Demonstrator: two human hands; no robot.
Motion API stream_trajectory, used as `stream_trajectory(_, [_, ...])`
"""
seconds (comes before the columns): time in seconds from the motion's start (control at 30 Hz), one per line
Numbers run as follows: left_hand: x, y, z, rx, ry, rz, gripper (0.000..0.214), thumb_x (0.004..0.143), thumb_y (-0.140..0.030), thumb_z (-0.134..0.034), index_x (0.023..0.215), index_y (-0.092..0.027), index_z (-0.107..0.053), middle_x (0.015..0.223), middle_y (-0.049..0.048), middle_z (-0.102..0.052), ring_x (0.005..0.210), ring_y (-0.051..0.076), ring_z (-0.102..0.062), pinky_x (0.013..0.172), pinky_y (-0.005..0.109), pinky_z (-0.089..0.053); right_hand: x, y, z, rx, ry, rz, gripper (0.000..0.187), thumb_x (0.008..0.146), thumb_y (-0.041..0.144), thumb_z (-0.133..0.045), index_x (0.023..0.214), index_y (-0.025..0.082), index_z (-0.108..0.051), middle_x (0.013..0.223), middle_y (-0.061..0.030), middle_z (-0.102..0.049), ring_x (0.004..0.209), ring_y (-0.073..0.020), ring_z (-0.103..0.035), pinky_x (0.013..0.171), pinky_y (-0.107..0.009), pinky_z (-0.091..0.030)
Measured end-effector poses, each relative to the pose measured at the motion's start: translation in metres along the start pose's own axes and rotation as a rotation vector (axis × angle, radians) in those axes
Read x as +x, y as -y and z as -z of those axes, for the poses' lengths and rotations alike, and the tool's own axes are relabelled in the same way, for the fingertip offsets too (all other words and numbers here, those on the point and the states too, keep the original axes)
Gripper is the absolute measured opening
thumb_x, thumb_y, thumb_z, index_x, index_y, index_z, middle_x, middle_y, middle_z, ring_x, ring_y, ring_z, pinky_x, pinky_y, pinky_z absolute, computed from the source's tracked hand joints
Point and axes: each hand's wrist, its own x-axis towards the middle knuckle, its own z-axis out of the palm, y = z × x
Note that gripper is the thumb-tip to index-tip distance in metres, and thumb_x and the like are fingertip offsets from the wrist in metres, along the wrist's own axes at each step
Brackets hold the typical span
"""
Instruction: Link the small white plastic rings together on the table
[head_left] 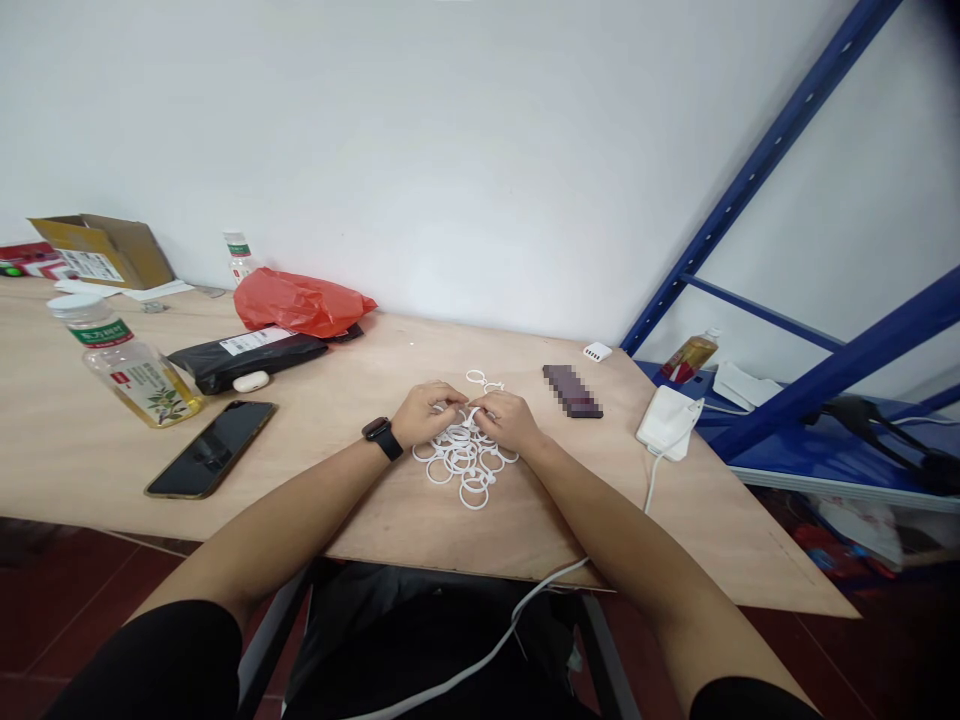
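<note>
Both my hands rest near the middle of a wooden table (375, 520), over a pile of several white plastic rings (463, 462). My left hand (429, 411), with a black watch (382, 437) on its wrist, has its fingers curled and pinches rings at the top of the pile. My right hand (507, 419) is curled the same way and meets the left over the rings. A few loose rings (480, 379) lie just beyond my fingers.
A black phone (212, 447), a bottle lying on its side (127, 362), a black packet (247, 357), a red bag (298, 302) and a cardboard box (105, 248) sit at left. A dark device (572, 390) and a white charger (667, 422) with cable lie right; a blue rack (795, 390) beyond.
</note>
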Motion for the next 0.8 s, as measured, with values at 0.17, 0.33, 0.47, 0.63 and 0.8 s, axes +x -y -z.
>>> stream_trajectory(0.17, [-0.0021, -0.0042, -0.001, -0.036, 0.025, 0.086, 0.02, 0.081, -0.02, -0.059, 0.095, -0.016, -0.073, 0.087, 0.0061, -0.074, 0.078, 0.016, -0.068, 0.075, 0.028, -0.055, -0.0009, -0.0001, -0.0016, -0.036, -0.015, -0.042, 0.022, 0.089, 0.02, -0.051, 0.075, 0.021, -0.068, 0.073, -0.0032, -0.07, 0.07, -0.0159, -0.062, 0.07, -0.028, -0.044])
stream_trajectory(0.33, [-0.0029, -0.0083, -0.0012, -0.065, 0.063, 0.093, 0.026, 0.078, -0.019, -0.06, 0.101, -0.015, -0.072, 0.089, 0.0054, -0.074, 0.078, 0.015, -0.068, 0.076, 0.027, -0.055, -0.0015, -0.0002, -0.0024, -0.145, -0.03, -0.099, 0.029, 0.089, 0.024, -0.052, 0.062, 0.02, -0.061, 0.062, -0.0026, -0.064, 0.064, -0.0155, -0.058, 0.065, -0.027, -0.039])
stream_trajectory(0.47, [-0.0026, -0.0079, -0.0021, -0.081, 0.063, 0.128, 0.023, 0.081, -0.021, -0.059, 0.098, -0.014, -0.072, 0.085, 0.0047, -0.074, 0.076, 0.014, -0.067, 0.073, 0.024, -0.054, -0.0005, 0.0025, 0.0, -0.18, -0.005, -0.113, 0.03, 0.091, 0.026, -0.051, 0.063, 0.02, -0.061, 0.064, -0.0035, -0.065, 0.066, -0.0153, -0.058, 0.066, -0.027, -0.038])
stream_trajectory(0.63, [-0.0021, -0.006, -0.0026, -0.111, 0.028, 0.184, 0.02, 0.08, -0.021, -0.06, 0.095, -0.013, -0.073, 0.077, 0.0036, -0.073, 0.071, 0.013, -0.067, 0.068, 0.022, -0.053, 0.0006, 0.0045, 0.0016, -0.162, 0.041, -0.083, 0.034, 0.094, 0.03, -0.048, 0.064, 0.02, -0.061, 0.065, -0.0042, -0.065, 0.067, -0.0149, -0.057, 0.067, -0.026, -0.038])
stream_trajectory(0.8, [-0.0019, -0.0084, -0.0032, -0.16, 0.042, 0.205, 0.019, 0.081, -0.026, -0.063, 0.092, -0.013, -0.073, 0.078, 0.004, -0.073, 0.071, 0.013, -0.066, 0.069, 0.022, -0.052, 0.0, 0.0037, 0.0, -0.186, 0.036, -0.077, 0.034, 0.094, 0.029, -0.047, 0.063, 0.019, -0.06, 0.065, -0.0045, -0.065, 0.066, -0.0154, -0.056, 0.068, -0.027, -0.037])
